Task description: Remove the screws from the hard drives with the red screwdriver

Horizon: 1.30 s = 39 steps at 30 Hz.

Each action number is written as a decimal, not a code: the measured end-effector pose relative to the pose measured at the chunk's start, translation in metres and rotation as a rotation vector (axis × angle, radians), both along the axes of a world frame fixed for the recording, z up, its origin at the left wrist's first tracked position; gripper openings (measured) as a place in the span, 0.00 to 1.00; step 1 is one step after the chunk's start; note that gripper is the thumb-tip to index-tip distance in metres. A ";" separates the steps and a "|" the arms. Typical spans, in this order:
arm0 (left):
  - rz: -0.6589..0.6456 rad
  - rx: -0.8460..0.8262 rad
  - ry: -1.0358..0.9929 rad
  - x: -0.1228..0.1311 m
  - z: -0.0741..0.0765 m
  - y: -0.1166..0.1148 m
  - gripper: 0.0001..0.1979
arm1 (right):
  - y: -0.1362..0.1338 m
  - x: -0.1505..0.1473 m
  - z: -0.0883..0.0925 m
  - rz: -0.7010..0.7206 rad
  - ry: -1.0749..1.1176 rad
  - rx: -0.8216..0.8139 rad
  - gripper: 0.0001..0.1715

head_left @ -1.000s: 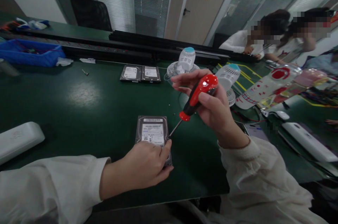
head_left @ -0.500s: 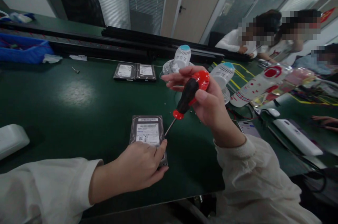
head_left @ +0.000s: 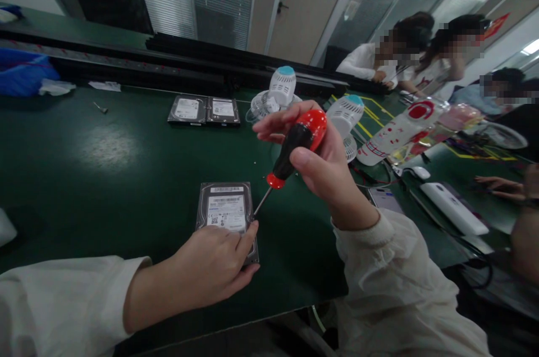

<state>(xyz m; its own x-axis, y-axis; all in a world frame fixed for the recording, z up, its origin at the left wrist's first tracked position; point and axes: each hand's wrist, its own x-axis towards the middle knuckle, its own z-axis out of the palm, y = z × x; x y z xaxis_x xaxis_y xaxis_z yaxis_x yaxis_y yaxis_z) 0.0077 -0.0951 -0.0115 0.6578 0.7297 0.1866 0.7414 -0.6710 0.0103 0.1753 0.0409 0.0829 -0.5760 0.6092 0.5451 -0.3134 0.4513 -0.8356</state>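
A hard drive (head_left: 227,203) with a white label lies flat on the green table. Across its lower part rests my left hand (head_left: 221,256), closed over it, with the index fingertip at the right edge and the thumb at the lower right corner. My right hand (head_left: 318,158) grips the red and black handle of a screwdriver (head_left: 290,146). The tool slants down to the left, and its tip meets the drive's right edge beside my left index finger. That finger partly hides the contact point, so a screw there cannot be made out.
Two more hard drives (head_left: 186,109) lie side by side farther back. Small white fans (head_left: 283,83) stand behind my right hand. To the right are a patterned bottle (head_left: 389,135), a phone (head_left: 385,200) and a white box-like device (head_left: 455,208). A blue bin (head_left: 25,73) sits far left; people sit at right.
My right thumb has shifted from the red end of the handle onto its black side. The view has swung slightly right. My left hand stays on the hard drive.
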 end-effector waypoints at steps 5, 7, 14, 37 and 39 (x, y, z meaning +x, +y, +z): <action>-0.009 0.004 0.005 0.001 0.001 0.000 0.28 | 0.003 0.004 0.001 0.149 -0.044 -0.047 0.28; -0.013 0.017 0.002 0.000 0.001 0.000 0.27 | 0.001 0.005 0.002 0.080 -0.081 -0.025 0.24; -0.021 0.018 0.001 0.000 -0.002 0.001 0.27 | -0.001 0.000 -0.001 -0.012 -0.003 -0.006 0.24; 0.003 -0.002 -0.010 0.001 0.002 0.000 0.26 | 0.002 -0.002 -0.007 0.120 0.058 -0.145 0.20; 0.003 0.002 -0.019 0.000 0.001 -0.001 0.26 | 0.000 -0.001 -0.005 0.131 0.030 -0.153 0.23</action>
